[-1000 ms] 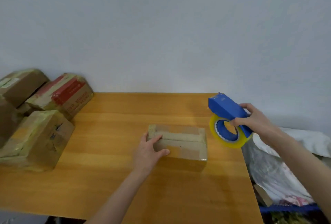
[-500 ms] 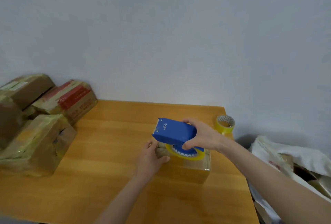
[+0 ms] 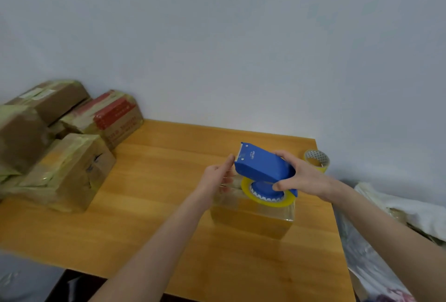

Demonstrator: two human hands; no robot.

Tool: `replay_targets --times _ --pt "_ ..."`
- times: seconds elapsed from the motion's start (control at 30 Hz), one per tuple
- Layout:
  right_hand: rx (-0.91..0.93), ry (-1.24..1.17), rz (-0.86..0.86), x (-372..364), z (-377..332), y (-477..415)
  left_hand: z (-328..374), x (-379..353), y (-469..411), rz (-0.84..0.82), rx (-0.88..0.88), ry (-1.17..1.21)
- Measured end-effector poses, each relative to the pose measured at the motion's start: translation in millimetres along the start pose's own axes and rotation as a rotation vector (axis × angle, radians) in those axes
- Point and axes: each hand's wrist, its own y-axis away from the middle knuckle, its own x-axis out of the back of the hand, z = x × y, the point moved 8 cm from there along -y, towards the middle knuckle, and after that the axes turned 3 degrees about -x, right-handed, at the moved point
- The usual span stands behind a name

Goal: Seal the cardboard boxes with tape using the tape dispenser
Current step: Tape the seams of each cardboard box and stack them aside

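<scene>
Tape dispenser (image 3: 264, 165): tilted above cardboard box (image 3: 251, 219), right half of bench (image 3: 156, 205) | right hand (image 3: 304, 177): fingers curled round its rear | left hand (image 3: 214, 178): fingers straight, together, just beside its front edge, holding nothing
</scene>
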Motion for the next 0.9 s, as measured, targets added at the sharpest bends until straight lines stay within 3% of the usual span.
replay_targets --times 0.23,0.4,0.6,0.9 --pt "-0.014 0.017 -0.013 5 11 -1 6 3 3 -0.061 -0.038 0.004" --pt "0.015 0.098 0.007 1 2 -5 15 16 0 -0.016 -0.078 -0.065" --pt "0.085 0.341 0.106 -4 -13 -15 13 34 -8 0.077 -0.091 -0.129" --pt "0.135 0.586 0.048 -13 -38 -24 -6 57 -14 0.107 -0.038 -0.115"
